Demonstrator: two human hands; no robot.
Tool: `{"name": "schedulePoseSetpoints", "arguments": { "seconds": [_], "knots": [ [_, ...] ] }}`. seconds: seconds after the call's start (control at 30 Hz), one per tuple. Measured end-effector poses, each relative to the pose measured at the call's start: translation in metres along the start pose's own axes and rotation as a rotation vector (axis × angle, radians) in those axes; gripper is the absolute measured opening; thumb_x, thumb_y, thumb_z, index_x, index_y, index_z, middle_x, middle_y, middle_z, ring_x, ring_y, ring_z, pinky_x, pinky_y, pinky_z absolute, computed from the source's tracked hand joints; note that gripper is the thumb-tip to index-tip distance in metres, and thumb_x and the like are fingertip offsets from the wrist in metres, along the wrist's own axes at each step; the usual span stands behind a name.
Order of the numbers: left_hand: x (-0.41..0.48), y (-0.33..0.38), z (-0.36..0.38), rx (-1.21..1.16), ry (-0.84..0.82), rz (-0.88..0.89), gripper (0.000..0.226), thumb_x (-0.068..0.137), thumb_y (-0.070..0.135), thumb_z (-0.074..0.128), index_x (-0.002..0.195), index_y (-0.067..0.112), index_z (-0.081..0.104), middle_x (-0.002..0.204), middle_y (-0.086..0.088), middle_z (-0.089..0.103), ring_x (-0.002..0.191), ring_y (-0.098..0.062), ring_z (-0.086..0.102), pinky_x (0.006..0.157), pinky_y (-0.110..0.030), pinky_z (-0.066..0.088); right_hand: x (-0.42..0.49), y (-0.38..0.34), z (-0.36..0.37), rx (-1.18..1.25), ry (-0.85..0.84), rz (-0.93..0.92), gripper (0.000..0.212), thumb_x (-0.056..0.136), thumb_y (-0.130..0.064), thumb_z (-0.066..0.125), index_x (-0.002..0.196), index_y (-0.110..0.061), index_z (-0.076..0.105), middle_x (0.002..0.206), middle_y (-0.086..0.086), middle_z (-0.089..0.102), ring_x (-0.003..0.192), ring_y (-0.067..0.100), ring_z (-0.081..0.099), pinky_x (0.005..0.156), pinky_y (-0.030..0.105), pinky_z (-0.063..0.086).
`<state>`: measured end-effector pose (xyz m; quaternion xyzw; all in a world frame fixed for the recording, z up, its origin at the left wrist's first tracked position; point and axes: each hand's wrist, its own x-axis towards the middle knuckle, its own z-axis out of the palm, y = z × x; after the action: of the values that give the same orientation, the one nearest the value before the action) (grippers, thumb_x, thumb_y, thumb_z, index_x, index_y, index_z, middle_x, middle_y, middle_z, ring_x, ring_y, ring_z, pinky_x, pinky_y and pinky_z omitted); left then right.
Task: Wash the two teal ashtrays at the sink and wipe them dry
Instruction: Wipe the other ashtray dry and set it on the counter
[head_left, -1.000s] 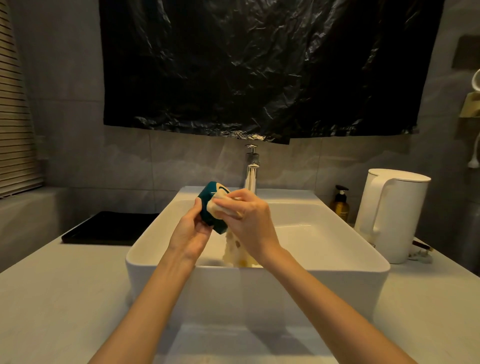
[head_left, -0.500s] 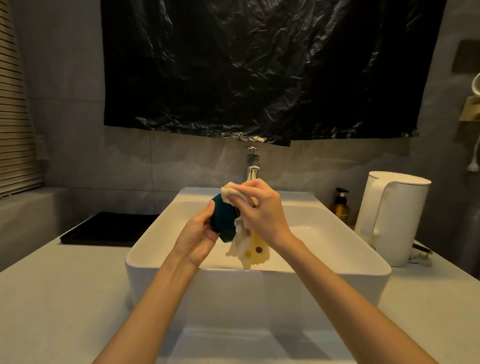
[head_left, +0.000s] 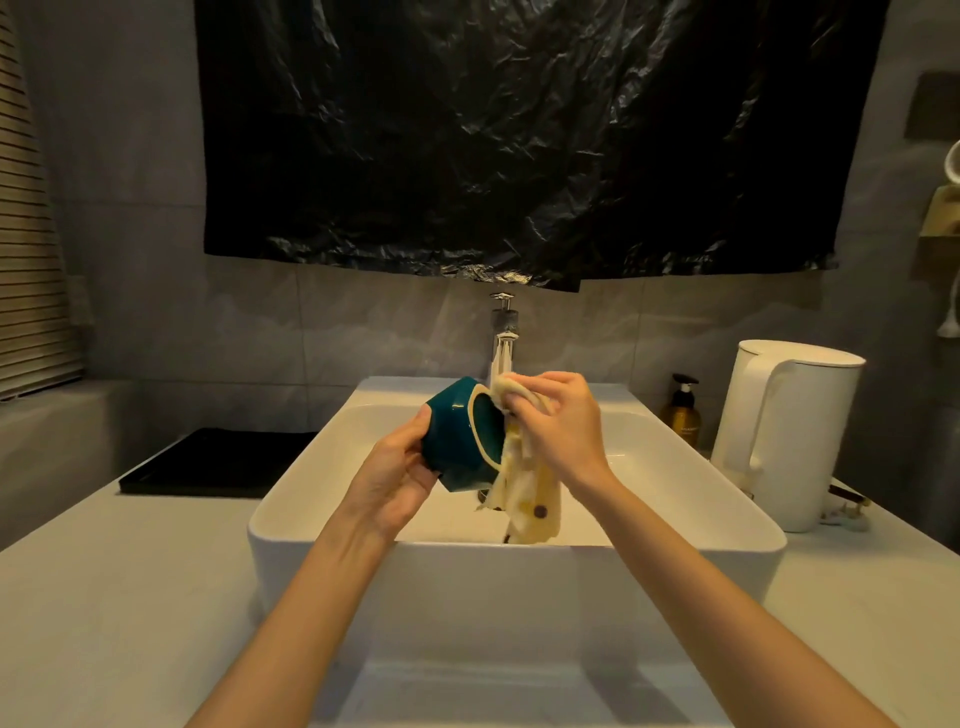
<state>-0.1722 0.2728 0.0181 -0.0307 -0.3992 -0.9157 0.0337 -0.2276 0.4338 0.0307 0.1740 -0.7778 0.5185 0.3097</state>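
Seen from the person's head, two bare forearms reach out over a white rectangular sink (head_left: 519, 577) set on a pale tabletop (head_left: 104, 597). The left hand (head_left: 395, 483) grips a teal ashtray (head_left: 457, 441) from below and behind, its fingers curled round the base, and holds it in the air above the basin, tipped on its side so that the pale-rimmed opening faces right. The right hand (head_left: 561, 426) has its fingers bunched round a pale yellow cloth (head_left: 530, 499) with dark dots, pressing it to the upper rim of the ashtray; the loose end of the cloth hangs down into the basin. A chrome faucet (head_left: 503, 332) stands just behind the hands. On the tabletop to the right stand a white kettle (head_left: 789, 431) and a small amber pump bottle (head_left: 681, 413); to the left lies a flat black tray (head_left: 208, 462). A crinkled black plastic sheet (head_left: 519, 130) covers the grey tiled wall above. Only one ashtray is in view.
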Motion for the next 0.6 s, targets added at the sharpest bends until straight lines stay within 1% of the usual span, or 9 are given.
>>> {"name": "schedulePoseSetpoints", "arguments": {
  "seconds": [0.07,0.13,0.2,0.23,0.3,0.33,0.4,0.47,0.6],
  "knots": [
    [0.001,0.000,0.000,-0.003,0.002,-0.004,0.020,0.096,0.018,0.049,0.108,0.007,0.061,0.104,-0.012,0.064,0.098,-0.020,0.060,0.066,-0.029,0.057,-0.004,0.005,-0.007,0.018,0.048,-0.004,0.026,0.084,-0.029,0.071,0.109,-0.026,0.068,0.101,-0.012,0.057,0.092,0.004,0.056,0.077,0.012,0.047],
    [0.000,-0.001,0.002,0.010,-0.016,-0.009,0.021,0.097,0.018,0.048,0.108,0.008,0.061,0.103,-0.012,0.064,0.098,-0.020,0.061,0.064,-0.027,0.058,-0.010,0.001,-0.008,0.046,-0.002,-0.044,0.023,0.083,-0.025,0.073,0.104,-0.028,0.064,0.096,-0.018,0.059,0.088,0.002,0.058,0.073,0.012,0.049],
    [-0.002,-0.003,0.003,0.039,-0.026,-0.006,0.021,0.097,0.020,0.047,0.109,0.009,0.061,0.103,-0.012,0.065,0.100,-0.020,0.061,0.066,-0.027,0.058,-0.017,-0.004,-0.001,0.059,-0.049,-0.061,0.014,0.084,-0.024,0.071,0.097,-0.027,0.068,0.096,-0.016,0.062,0.087,0.000,0.058,0.072,0.008,0.047],
    [-0.002,-0.003,0.003,0.041,-0.024,-0.002,0.022,0.097,0.020,0.047,0.111,0.010,0.060,0.104,-0.012,0.065,0.102,-0.021,0.061,0.067,-0.028,0.058,-0.020,-0.007,0.003,0.073,-0.046,-0.058,0.013,0.085,-0.025,0.069,0.098,-0.025,0.071,0.099,-0.014,0.064,0.088,-0.001,0.057,0.073,0.006,0.046],
    [-0.003,-0.001,0.002,0.019,-0.013,0.007,0.022,0.096,0.020,0.048,0.113,0.010,0.058,0.108,-0.013,0.063,0.105,-0.022,0.060,0.071,-0.030,0.058,-0.026,-0.008,0.008,0.119,-0.052,-0.064,0.020,0.087,-0.027,0.067,0.105,-0.021,0.073,0.105,-0.009,0.067,0.093,-0.004,0.057,0.079,0.009,0.048],
    [-0.003,0.000,0.000,0.005,-0.002,0.011,0.021,0.096,0.019,0.049,0.112,0.009,0.058,0.108,-0.013,0.063,0.106,-0.023,0.059,0.074,-0.030,0.058,-0.030,-0.007,0.008,0.149,-0.081,-0.074,0.022,0.088,-0.026,0.066,0.108,-0.019,0.073,0.107,-0.009,0.067,0.096,-0.005,0.057,0.081,0.010,0.049],
    [-0.004,0.002,-0.001,-0.017,0.024,0.011,0.021,0.095,0.019,0.050,0.111,0.009,0.057,0.109,-0.014,0.061,0.105,-0.023,0.058,0.078,-0.032,0.055,-0.038,-0.006,0.007,0.211,-0.164,-0.079,0.023,0.087,-0.023,0.067,0.109,-0.017,0.072,0.107,-0.009,0.067,0.100,0.000,0.059,0.080,0.013,0.051],
    [-0.004,0.001,-0.001,-0.025,0.037,-0.001,0.021,0.095,0.019,0.050,0.111,0.009,0.057,0.109,-0.014,0.061,0.106,-0.023,0.058,0.081,-0.033,0.053,-0.038,-0.006,0.005,0.261,-0.197,-0.053,0.023,0.084,-0.021,0.071,0.106,-0.018,0.073,0.103,-0.010,0.068,0.099,0.005,0.061,0.077,0.014,0.053],
    [-0.005,-0.001,0.001,-0.017,0.000,-0.033,0.024,0.095,0.019,0.050,0.115,0.008,0.058,0.107,-0.014,0.063,0.106,-0.023,0.059,0.077,-0.032,0.058,-0.024,-0.009,0.007,0.307,-0.078,0.008,0.014,0.084,-0.023,0.071,0.096,-0.029,0.074,0.096,-0.014,0.068,0.094,0.002,0.061,0.076,0.013,0.052]
  ]
}}
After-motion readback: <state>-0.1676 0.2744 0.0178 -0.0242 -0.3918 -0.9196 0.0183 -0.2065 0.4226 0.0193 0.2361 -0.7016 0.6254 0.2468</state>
